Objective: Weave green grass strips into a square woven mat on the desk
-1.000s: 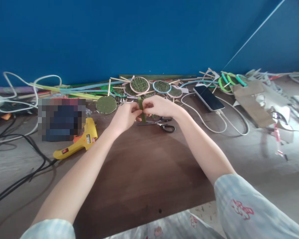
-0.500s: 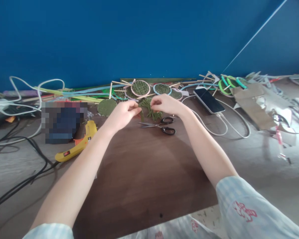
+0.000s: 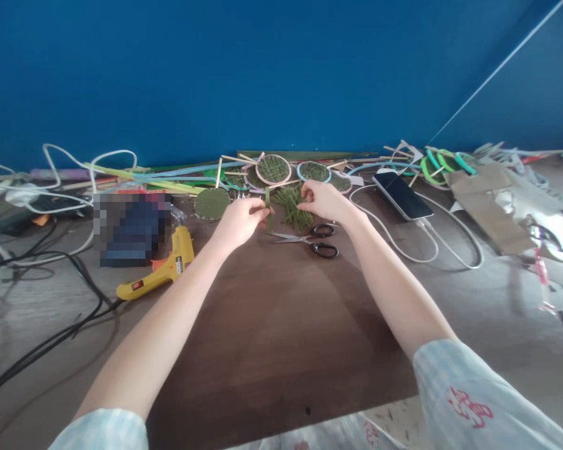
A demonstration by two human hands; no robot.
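Observation:
My left hand [image 3: 241, 220] pinches a narrow green leaf strip [image 3: 268, 209] that stands upright over the brown board [image 3: 272, 325]. My right hand [image 3: 324, 200] has its fingers curled and pressed on a pile of green leaf strips [image 3: 291, 207] just behind the scissors [image 3: 315, 241]. The two hands are a short way apart. Round woven green discs in coloured rings [image 3: 273, 169] lie right behind the hands.
A yellow glue gun [image 3: 159, 273] lies left of the board beside a blurred dark object [image 3: 131, 228]. A phone [image 3: 400, 195] on a white cable sits at the right. Cables [image 3: 51, 187], sticks, green rings [image 3: 438, 164] and cardboard [image 3: 488, 206] line the blue wall.
The hands were together on one strip; they have parted. The right hand has moved right onto the strip pile while the left keeps the strip. The view has shifted a little.

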